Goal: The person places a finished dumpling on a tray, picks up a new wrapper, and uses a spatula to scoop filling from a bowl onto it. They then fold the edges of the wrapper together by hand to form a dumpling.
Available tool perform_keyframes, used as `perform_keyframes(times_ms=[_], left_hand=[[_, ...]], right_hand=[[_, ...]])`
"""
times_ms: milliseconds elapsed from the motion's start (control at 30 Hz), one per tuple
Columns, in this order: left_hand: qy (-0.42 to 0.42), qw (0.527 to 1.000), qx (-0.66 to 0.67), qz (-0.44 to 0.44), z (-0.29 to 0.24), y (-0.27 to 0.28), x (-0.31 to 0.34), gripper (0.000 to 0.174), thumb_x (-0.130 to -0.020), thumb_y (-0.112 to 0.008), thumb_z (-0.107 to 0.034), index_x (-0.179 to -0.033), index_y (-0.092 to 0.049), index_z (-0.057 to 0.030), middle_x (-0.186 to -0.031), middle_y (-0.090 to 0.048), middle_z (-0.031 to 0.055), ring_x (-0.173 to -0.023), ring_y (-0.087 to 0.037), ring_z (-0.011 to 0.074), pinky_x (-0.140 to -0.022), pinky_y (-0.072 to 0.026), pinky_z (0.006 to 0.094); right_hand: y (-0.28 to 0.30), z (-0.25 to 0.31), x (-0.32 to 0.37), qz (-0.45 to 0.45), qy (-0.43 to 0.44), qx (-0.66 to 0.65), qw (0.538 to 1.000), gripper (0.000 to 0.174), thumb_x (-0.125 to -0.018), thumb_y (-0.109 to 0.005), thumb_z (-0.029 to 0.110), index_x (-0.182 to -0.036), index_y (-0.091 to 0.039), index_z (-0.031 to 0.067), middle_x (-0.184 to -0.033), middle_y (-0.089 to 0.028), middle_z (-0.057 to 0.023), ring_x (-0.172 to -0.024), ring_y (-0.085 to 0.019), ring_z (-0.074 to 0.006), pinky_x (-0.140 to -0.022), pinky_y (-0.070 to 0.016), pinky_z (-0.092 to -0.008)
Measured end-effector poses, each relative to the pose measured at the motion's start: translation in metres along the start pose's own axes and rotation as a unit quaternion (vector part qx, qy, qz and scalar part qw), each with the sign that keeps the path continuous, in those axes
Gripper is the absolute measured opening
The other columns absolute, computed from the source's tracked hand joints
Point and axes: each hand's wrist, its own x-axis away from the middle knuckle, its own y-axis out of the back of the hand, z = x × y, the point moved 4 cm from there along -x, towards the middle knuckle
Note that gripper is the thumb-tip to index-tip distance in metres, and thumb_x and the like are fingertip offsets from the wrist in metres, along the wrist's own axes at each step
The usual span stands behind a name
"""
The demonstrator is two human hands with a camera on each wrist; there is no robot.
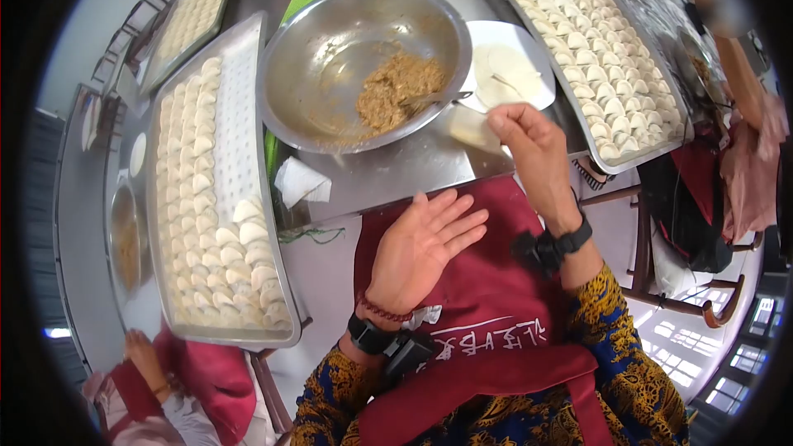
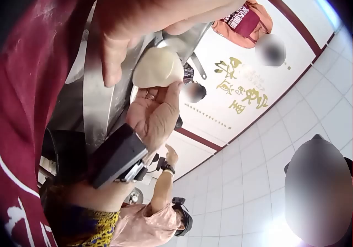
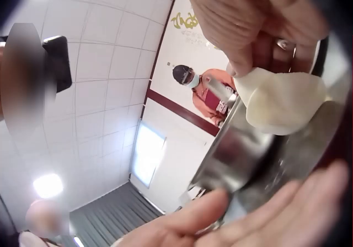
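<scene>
My right hand (image 1: 537,157) pinches a round, pale dumpling wrapper (image 3: 287,103) between thumb and fingers, just past the table's front edge. In the head view the wrapper is blurred. Lower and to its left, my left hand (image 1: 421,248) is held palm up with the fingers extended and nothing on it. Ahead of both hands stands a wide steel bowl (image 1: 285,107) with brown minced filling (image 1: 392,87) heaped on its right side. A spoon (image 1: 434,99) rests in the filling, handle over the rim. Beside the bowl, more wrappers (image 1: 508,70) lie on a white plate (image 1: 535,40).
Trays of folded dumplings flank the bowl: a left tray (image 1: 279,281) and a right tray (image 1: 661,144). A crumpled white tissue (image 1: 301,182) lies by the front edge. Other people sit at left and right; a wooden chair (image 1: 719,306) stands at right.
</scene>
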Motion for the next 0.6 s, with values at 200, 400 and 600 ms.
perform_keyframes(times_ms=[200, 400, 600], left_hand=[[-0.072, 0.994, 0.071, 0.049, -0.001, 0.001, 0.000, 0.059, -0.108, -0.030, -0.043, -0.142, -0.035, 0.0041, -0.144, -0.045, 0.0179, -0.137, -0.042, 0.0326, -0.119, -0.0290, 0.0524], [-0.083, 0.995, 0.034, 0.047, 0.002, 0.006, 0.007, 0.049, -0.107, -0.041, -0.031, -0.142, -0.037, 0.0038, -0.143, -0.047, 0.0172, -0.136, -0.044, 0.0304, -0.118, -0.0308, 0.0518], [-0.099, 0.993, -0.034, 0.061, -0.001, 0.011, 0.015, 0.045, -0.102, -0.051, -0.013, -0.142, -0.041, 0.0049, -0.140, -0.052, 0.0147, -0.133, -0.048, 0.0270, -0.116, -0.0355, 0.0520]], right_hand=[[-0.037, -0.013, 0.065, 0.108, -0.068, -0.105, 0.986, 0.013, -0.098, -0.061, 0.011, -0.103, -0.066, 0.0002, -0.090, -0.068, 0.0008, -0.079, -0.058, -0.0027, -0.066, -0.0484, -0.0185], [-0.039, -0.015, 0.063, 0.107, -0.093, -0.138, 0.980, 0.012, -0.098, -0.062, 0.012, -0.103, -0.067, 0.0016, -0.087, -0.067, 0.0018, -0.078, -0.058, -0.0027, -0.066, -0.0485, -0.0190], [-0.028, -0.020, 0.049, 0.087, -0.153, -0.319, 0.931, 0.028, -0.099, -0.062, 0.023, -0.117, -0.061, 0.0001, -0.102, -0.069, -0.0059, -0.087, -0.067, -0.0136, -0.080, -0.0542, -0.0295]])
